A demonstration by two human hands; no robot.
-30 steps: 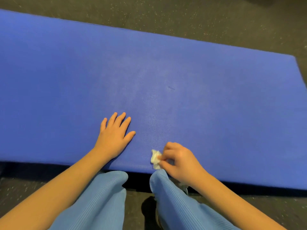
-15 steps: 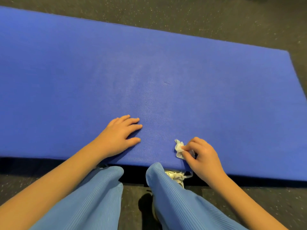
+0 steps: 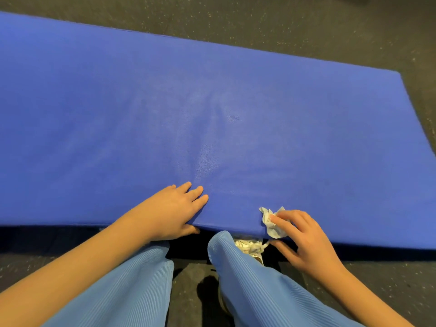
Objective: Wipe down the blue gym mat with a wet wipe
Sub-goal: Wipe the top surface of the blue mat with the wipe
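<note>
Hands apart, both at near edge of blue gym mat (image 3: 141,102). Farthest left, left hand (image 3: 174,210): a second ago fingers pointed away, now flat, fingers straight toward right, holding nothing. Then knee (image 3: 226,244); wet wipe (image 3: 271,224), crumpled, has moved rightward along edge, past it. Then right hand (image 3: 304,240): fingers curled over wipe, pressing it on edge. Likely near strip being wiped; right part remains.

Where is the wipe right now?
The wipe sits crumpled on the near edge of the mat, lower right in the head view, held by the right hand, right of the left hand.
</note>
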